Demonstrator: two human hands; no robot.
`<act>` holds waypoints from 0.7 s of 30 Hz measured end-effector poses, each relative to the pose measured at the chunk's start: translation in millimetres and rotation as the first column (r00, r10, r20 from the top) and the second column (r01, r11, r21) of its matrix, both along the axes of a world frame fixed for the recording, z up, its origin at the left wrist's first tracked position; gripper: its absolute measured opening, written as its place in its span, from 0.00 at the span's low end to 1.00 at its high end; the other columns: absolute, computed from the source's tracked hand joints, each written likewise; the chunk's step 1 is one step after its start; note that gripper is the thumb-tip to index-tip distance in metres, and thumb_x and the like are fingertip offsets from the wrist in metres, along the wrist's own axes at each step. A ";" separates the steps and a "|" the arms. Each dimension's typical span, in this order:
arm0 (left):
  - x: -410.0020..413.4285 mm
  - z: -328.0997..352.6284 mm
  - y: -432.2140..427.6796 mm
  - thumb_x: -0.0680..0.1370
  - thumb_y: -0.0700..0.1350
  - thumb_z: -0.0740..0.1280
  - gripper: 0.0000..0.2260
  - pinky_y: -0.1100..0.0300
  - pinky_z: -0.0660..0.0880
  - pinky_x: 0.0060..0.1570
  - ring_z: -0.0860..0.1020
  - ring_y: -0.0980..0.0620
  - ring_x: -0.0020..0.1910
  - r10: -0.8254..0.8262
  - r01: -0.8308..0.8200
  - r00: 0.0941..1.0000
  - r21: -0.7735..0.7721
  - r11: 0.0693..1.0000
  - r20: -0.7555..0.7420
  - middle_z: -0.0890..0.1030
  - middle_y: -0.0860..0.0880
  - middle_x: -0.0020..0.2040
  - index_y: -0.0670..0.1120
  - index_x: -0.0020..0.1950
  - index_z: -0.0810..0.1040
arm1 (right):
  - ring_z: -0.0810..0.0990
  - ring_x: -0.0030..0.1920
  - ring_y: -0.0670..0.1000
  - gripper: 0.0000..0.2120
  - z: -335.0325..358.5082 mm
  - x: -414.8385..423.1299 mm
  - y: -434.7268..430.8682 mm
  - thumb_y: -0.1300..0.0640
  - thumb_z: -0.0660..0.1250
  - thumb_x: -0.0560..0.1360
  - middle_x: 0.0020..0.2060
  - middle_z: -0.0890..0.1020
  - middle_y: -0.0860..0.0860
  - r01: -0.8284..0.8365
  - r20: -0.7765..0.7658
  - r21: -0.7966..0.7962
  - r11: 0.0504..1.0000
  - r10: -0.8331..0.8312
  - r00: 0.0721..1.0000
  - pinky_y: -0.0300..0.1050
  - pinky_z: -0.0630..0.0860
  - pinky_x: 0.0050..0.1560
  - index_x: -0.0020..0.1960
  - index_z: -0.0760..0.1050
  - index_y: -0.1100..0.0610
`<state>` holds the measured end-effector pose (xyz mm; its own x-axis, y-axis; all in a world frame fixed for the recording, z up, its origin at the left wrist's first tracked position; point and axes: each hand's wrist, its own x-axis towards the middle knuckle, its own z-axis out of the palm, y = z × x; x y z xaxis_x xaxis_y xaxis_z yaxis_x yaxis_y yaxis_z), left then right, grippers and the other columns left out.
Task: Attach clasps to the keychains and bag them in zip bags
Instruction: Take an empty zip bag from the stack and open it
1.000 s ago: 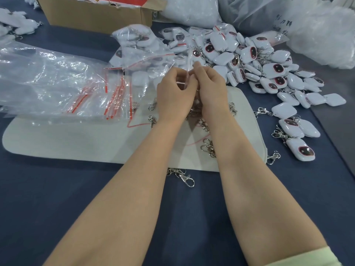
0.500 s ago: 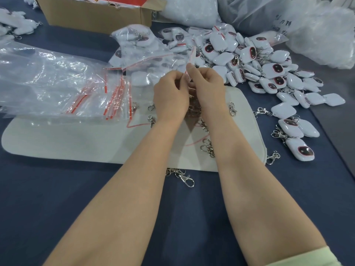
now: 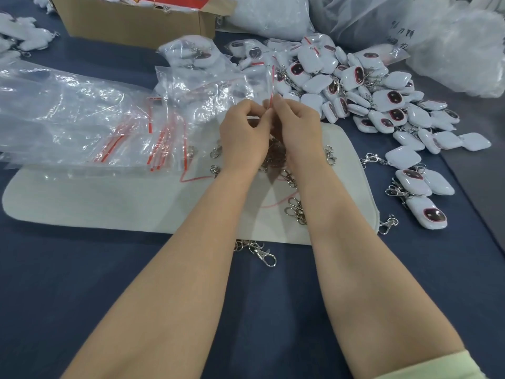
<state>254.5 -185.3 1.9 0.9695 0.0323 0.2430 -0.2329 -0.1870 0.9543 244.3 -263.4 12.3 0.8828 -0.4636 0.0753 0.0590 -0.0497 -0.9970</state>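
Observation:
My left hand [image 3: 243, 135] and my right hand [image 3: 299, 127] meet above the pale felt mat [image 3: 109, 203]. Both pinch the red-striped top of a small clear zip bag [image 3: 270, 86], which stands on edge between my fingertips. What the bag holds is hidden behind my hands. Loose metal clasps [image 3: 295, 209] lie on the mat under my wrists, and one clasp [image 3: 262, 253] sits just off the mat's front edge. A heap of white keychains with dark red faces [image 3: 355, 86] spreads to the right.
Empty zip bags [image 3: 109, 124] inside clear plastic lie on the left. Bagged keychains [image 3: 196, 61] pile up behind my hands. A cardboard box [image 3: 136, 23] stands at the back, and large plastic sacks [image 3: 451, 50] fill the back right. Blue cloth [image 3: 82, 283] covers the table.
Both hands have lifted a little away from me with the zip bag, and its red-striped top now sticks up higher above my fingertips.

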 end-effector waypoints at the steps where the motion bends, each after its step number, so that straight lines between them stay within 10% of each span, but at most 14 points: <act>1: -0.2 0.5 0.0 0.77 0.43 0.68 0.13 0.73 0.70 0.36 0.75 0.66 0.31 -0.008 0.008 1.000 -0.009 1.000 -0.009 0.77 0.57 0.34 0.52 0.33 0.72 | 0.76 0.41 0.56 0.15 0.1 0.6 -0.2 0.58 0.64 0.79 0.38 0.78 0.62 0.014 -0.005 0.004 1.000 -0.014 1.000 0.60 0.77 0.51 0.44 0.79 0.70; 8: 0.3 -0.1 -1.1 0.77 0.44 0.66 0.09 0.68 0.72 0.37 0.78 0.58 0.36 0.031 -0.029 0.998 0.024 0.999 -0.052 0.79 0.53 0.37 0.49 0.37 0.73 | 0.77 0.36 0.50 0.10 -1.2 0.9 0.1 0.58 0.67 0.77 0.33 0.81 0.53 -0.010 -0.052 -0.141 0.990 0.003 0.999 0.48 0.77 0.43 0.38 0.80 0.57; 21: -2.4 0.2 -2.7 0.76 0.40 0.63 0.02 0.64 0.68 0.42 0.76 0.49 0.44 0.107 -0.107 0.994 0.123 0.987 0.008 0.78 0.45 0.46 0.43 0.43 0.72 | 0.72 0.38 0.49 0.11 -4.6 3.5 0.4 0.61 0.63 0.77 0.36 0.80 0.62 0.036 -0.064 -0.345 0.938 -0.062 0.996 0.48 0.74 0.44 0.40 0.78 0.66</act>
<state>252.0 -188.0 2.1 0.9616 0.1056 0.2533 -0.2071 -0.3266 0.9222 247.8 -263.0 7.7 0.8685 -0.4641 0.1739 -0.0245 -0.3906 -0.9203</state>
